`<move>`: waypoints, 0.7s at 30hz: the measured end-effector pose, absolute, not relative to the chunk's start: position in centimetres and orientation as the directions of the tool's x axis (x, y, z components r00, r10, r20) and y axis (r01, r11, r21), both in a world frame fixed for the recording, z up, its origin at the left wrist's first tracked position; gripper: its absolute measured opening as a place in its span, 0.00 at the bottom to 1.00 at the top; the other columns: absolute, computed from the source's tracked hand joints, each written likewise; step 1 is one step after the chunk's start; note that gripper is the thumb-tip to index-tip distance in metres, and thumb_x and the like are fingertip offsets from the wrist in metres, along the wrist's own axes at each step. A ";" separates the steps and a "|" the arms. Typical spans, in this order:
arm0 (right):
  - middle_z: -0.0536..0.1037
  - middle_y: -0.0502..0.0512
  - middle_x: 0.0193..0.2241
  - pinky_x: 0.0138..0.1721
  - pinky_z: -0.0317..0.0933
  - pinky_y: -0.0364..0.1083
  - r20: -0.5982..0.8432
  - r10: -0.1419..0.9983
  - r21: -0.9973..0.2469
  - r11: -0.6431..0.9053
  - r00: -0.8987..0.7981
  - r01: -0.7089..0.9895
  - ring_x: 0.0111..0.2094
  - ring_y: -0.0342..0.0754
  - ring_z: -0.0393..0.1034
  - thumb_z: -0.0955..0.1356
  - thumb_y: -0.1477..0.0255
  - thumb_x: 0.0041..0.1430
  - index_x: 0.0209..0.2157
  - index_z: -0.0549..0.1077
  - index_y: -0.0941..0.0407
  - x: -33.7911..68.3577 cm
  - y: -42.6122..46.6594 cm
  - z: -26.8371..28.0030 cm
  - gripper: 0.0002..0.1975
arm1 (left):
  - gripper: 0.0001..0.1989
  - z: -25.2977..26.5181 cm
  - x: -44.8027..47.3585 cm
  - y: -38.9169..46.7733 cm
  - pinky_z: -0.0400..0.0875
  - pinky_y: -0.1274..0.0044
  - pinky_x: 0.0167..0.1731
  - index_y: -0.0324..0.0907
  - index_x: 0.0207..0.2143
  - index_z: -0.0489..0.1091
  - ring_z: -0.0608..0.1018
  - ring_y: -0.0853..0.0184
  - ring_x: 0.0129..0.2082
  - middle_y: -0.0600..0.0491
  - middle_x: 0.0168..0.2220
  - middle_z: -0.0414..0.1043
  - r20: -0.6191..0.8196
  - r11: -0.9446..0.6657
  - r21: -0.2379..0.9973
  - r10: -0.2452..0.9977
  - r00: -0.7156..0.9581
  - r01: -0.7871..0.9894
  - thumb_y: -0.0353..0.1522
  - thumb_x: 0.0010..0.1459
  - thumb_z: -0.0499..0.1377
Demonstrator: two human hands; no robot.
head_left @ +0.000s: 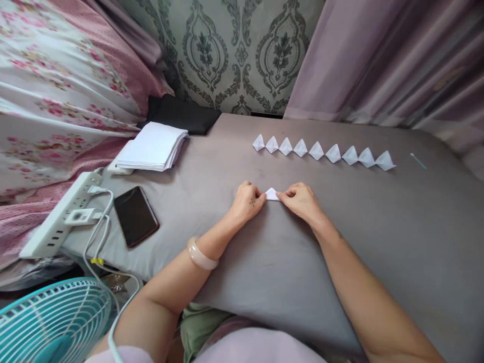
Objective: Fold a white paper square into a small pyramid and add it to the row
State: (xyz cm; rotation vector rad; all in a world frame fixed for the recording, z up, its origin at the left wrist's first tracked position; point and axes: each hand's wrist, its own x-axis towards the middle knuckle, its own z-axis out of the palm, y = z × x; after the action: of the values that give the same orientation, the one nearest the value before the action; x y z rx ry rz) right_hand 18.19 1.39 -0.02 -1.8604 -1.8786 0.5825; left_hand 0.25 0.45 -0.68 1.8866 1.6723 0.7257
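Observation:
A small folded white paper with a pointed top is held just above or on the grey cloth surface. My left hand pinches its left corner, and my right hand pinches the right one. The fingertips cover both ends of the paper. Beyond my hands, several folded white paper boats stand in a slanting row. A stack of white paper sheets lies at the back left, apart from my left hand.
A phone lies at the left beside a white power strip with a plugged-in cable. A turquoise fan stands below the left edge. A cotton swab rests at the far right. Behind the papers is a black cloth-like item.

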 end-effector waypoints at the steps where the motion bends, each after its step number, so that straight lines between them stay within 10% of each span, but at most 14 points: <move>1: 0.74 0.56 0.34 0.42 0.62 0.47 0.009 1.000 -0.568 0.009 -0.005 0.823 0.37 0.50 0.70 0.68 0.59 0.50 0.20 0.75 0.55 18.2 1.4 0.0 0.15 | 0.07 -0.7 0.3 0.5 0.69 0.71 0.42 0.39 0.25 0.70 0.73 0.66 0.35 0.48 0.33 0.69 0.057 -0.112 0.681 0.993 0.099 0.723 0.33 0.54 0.57; 12: 0.74 0.54 0.26 0.28 0.59 0.42 -0.053 0.997 -0.613 0.011 -0.055 0.790 0.28 0.46 0.68 0.67 0.62 0.50 0.17 0.73 0.56 18.4 1.7 0.6 0.15 | 0.07 -0.3 0.2 0.8 0.68 0.72 0.39 0.40 0.27 0.69 0.71 0.66 0.34 0.48 0.35 0.67 0.019 -0.112 0.644 0.991 0.130 0.757 0.34 0.53 0.57; 21: 0.73 0.58 0.43 0.20 0.57 0.40 -0.195 0.975 -0.800 -0.094 -0.109 0.593 0.18 0.34 0.58 0.68 0.63 0.49 0.16 0.70 0.60 19.6 1.2 1.3 0.17 | 0.08 -0.4 0.2 0.8 0.67 0.72 0.40 0.39 0.26 0.69 0.71 0.67 0.34 0.49 0.34 0.66 0.028 -0.114 0.649 0.992 0.126 0.752 0.35 0.53 0.58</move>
State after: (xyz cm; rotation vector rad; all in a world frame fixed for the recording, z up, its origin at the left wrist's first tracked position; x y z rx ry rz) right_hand 19.64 1.22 1.33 -1.7055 -1.7219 1.0904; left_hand 0.16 0.80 -0.44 1.9249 1.6776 0.6490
